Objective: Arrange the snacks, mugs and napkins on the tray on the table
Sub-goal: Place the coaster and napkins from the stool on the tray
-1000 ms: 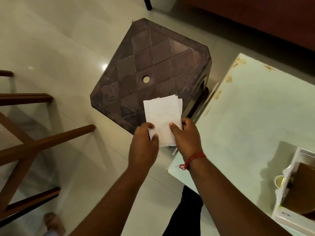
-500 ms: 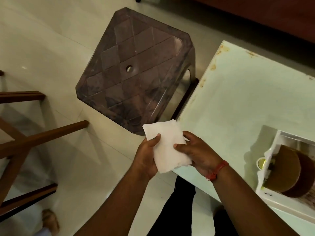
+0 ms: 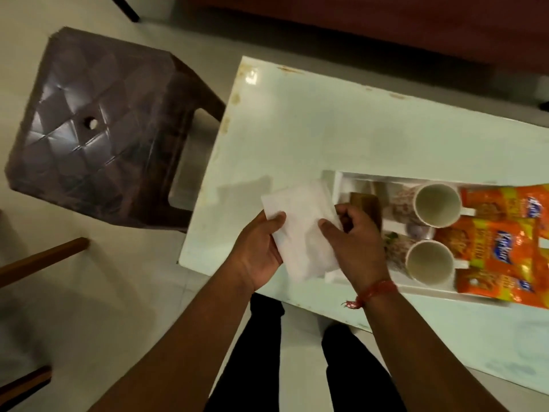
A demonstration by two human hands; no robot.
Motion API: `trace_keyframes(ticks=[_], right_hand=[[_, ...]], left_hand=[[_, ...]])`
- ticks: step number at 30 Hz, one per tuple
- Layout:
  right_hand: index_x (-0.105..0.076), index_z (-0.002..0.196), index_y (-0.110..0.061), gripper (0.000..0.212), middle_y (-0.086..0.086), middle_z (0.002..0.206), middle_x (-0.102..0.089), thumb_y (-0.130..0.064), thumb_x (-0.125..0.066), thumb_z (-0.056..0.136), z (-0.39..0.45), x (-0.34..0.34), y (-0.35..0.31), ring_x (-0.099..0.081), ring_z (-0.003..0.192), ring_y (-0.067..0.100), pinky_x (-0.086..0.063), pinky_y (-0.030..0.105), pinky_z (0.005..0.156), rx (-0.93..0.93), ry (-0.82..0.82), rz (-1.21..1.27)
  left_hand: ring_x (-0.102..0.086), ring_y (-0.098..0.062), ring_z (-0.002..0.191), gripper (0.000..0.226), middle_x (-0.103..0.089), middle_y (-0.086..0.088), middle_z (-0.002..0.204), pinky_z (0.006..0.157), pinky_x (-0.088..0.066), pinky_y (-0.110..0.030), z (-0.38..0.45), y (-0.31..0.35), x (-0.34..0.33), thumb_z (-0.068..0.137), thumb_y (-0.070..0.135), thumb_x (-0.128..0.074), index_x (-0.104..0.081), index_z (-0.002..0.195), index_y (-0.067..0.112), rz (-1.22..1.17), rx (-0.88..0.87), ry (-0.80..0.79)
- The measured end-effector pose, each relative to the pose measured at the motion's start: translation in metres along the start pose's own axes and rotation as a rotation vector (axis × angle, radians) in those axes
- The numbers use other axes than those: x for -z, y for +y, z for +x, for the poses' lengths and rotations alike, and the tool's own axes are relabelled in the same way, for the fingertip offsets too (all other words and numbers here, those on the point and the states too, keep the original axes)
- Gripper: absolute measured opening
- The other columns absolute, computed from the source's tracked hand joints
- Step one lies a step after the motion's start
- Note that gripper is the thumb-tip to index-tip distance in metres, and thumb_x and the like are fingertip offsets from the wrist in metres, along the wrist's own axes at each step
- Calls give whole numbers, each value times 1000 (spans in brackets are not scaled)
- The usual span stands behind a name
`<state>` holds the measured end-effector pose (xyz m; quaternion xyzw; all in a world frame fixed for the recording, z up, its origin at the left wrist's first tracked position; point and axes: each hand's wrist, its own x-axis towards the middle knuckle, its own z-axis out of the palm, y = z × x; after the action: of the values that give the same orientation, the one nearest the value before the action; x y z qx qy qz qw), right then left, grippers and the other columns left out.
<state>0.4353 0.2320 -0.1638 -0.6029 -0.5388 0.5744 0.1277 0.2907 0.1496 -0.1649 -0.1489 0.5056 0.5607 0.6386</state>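
You held the napkins (image 3: 300,233) with both grips, your left hand (image 3: 261,251) pinching the left edge and your right hand (image 3: 350,242) the right, probably to keep the stack together, just above the desk (image 3: 297,138) beside the tray (image 3: 337,185) with mugs (image 3: 436,205) and snacks (image 3: 502,248).

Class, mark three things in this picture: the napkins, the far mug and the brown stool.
napkins (image 3: 300,230): head view, middle of the white stack held by both hands.
far mug (image 3: 436,205): head view, its pale inside.
brown stool (image 3: 89,123): head view, centre of the seat.
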Motion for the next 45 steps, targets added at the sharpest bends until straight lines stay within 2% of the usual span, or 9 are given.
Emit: trace_keyframes(ticks=[8, 15, 24, 29, 33, 35, 38, 42, 45], right_hand=[[-61, 119, -19, 31, 1, 117, -59, -13, -63, 88, -33, 60, 4, -58, 103, 17, -48, 30, 86, 467, 63, -404], [-56, 128, -14, 47, 8, 117, -60, 2, -61, 85, -53, 68, 22, -54, 113, 25, -49, 34, 89, 540, 22, -473], [-64, 117, -14, 30, 5, 114, -64, -6, -64, 88, -59, 76, 44, -57, 104, 23, -47, 29, 87, 606, -92, -591], [-62, 112, -26, 18, -9, 110, -64, -27, -55, 96, -59, 87, 44, -58, 95, 3, -46, 11, 80, 446, 49, -218], [-60, 110, -27, 21, -10, 109, -68, -36, -64, 92, -43, 86, 51, -64, 103, 5, -54, 22, 86, -87, 126, 317], [-62, 114, -15, 26, 4, 117, -69, -30, -64, 93, -38, 74, 54, -65, 111, 23, -57, 39, 88, -321, -56, 658], [-62, 116, -2, 25, 18, 115, -67, -15, -63, 94, -41, 58, 55, -71, 92, 29, -60, 34, 71, -480, -166, 1003], [-64, 110, -6, 20, 11, 86, -68, -13, -66, 91, -45, 47, 59, -67, 66, 18, -56, 28, 59, -549, -104, 1175], [-61, 107, -7, 17, 10, 75, -66, -15, -65, 92, -48, 42, 62, -66, 59, 16, -55, 27, 55, -641, 4, 1303]], left_hand=[[-73, -28, 85, 39, -71, -18, 110, 67, -61, -37, -4, -49, -87, 101, 29, -46, -54, 131, 6, -95, 65, 80], [-63, -34, 117, 43, -64, -17, 130, 101, -50, -41, -8, -63, -109, 102, 31, -44, -58, 131, 4, -1, 44, 59], [-57, -40, 123, 62, -59, -20, 134, 98, -50, -48, 3, -58, -96, 96, 58, -42, -59, 130, 9, 32, 52, 15], [-65, -34, 112, 45, -64, -17, 127, 96, -53, -48, 2, -57, -93, 93, 32, -60, -56, 132, 9, 195, -65, -15], [-69, -29, 106, 35, -67, -13, 125, 91, -57, -42, 6, -58, -94, 97, 1, -50, -53, 131, 10, 284, -151, -15], [-68, -31, 108, 33, -67, -14, 125, 94, -55, -47, 7, -59, -99, 98, 2, -49, -54, 130, 9, 324, -164, -36], [-70, -30, 104, 28, -71, -13, 115, 93, -55, -48, 12, -59, -108, 98, 11, -53, -57, 126, 10, 497, -227, 39], [-63, -16, 101, 39, -65, 2, 118, 89, -53, -32, 33, -52, -118, 91, 31, -64, -55, 127, 19, 1060, -443, 269], [-57, -11, 96, 39, -61, 6, 111, 80, -43, -21, 51, -46, -127, 88, 30, -66, -54, 123, 20, 1369, -572, 210]])
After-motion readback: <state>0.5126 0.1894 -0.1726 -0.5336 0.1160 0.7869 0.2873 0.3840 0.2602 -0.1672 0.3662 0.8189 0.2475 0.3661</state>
